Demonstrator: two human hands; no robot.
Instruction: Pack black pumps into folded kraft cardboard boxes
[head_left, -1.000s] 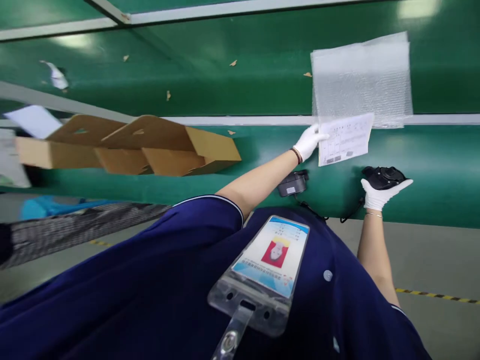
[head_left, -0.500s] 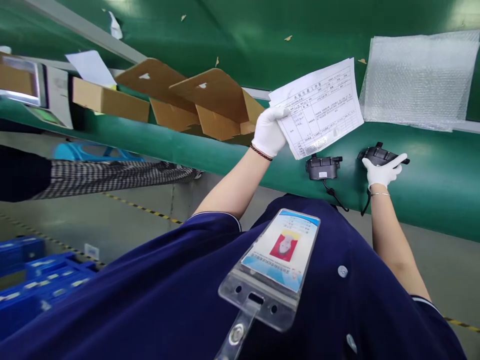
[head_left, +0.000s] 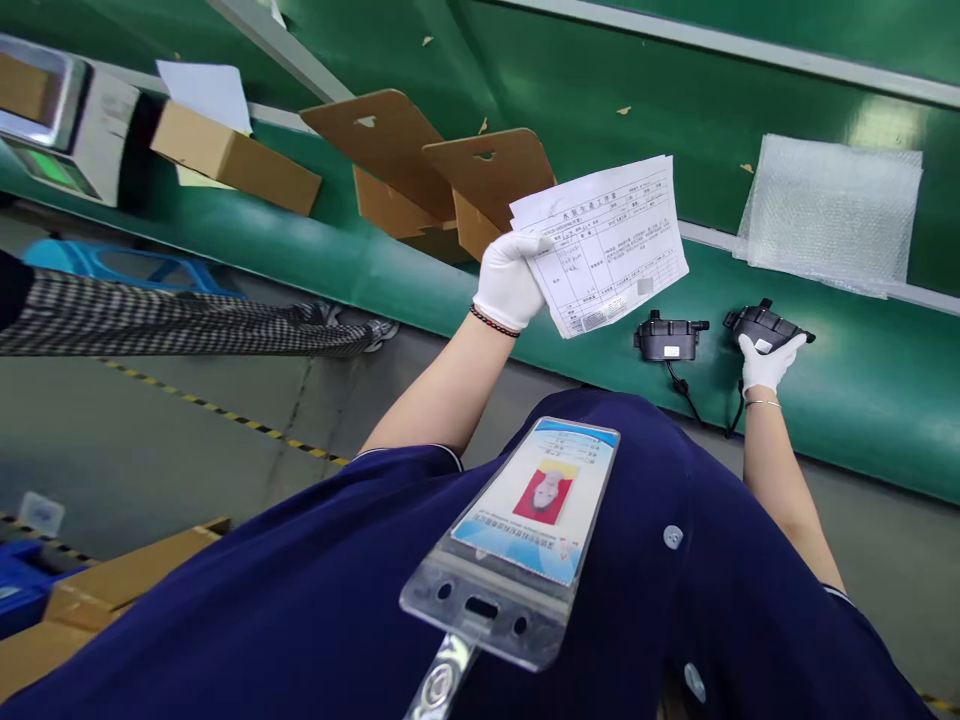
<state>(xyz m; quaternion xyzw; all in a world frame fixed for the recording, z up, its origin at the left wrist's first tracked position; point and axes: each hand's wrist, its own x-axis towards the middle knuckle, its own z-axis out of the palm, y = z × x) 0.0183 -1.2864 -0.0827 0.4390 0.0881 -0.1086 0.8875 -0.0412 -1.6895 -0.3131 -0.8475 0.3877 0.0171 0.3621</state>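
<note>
In the head view, my left hand (head_left: 511,282), in a white glove, pinches the left edge of some printed paper sheets (head_left: 611,245) and holds them up over the green bench. My gloved right hand (head_left: 768,364) grips a black pump-like unit (head_left: 766,328) from its near side, with thumb and fingers on its body. A white label shows on that unit. Just left of it, a second black unit (head_left: 667,340) with a short spout rests on the bench, its cable hanging over the front edge.
Bubble wrap sheets (head_left: 836,215) lie behind the units. Open cardboard boxes (head_left: 409,200), a closed carton (head_left: 234,160) and a scale (head_left: 82,130) stand along the green bench (head_left: 360,270) to the left. A co-worker's checkered trouser leg (head_left: 187,318) and a blue stool (head_left: 112,262) are at left.
The camera view has shifted, so the boxes appear further right. My left hand and the papers sit slightly lower and further left; my right fingers have closed in on the black unit.
</note>
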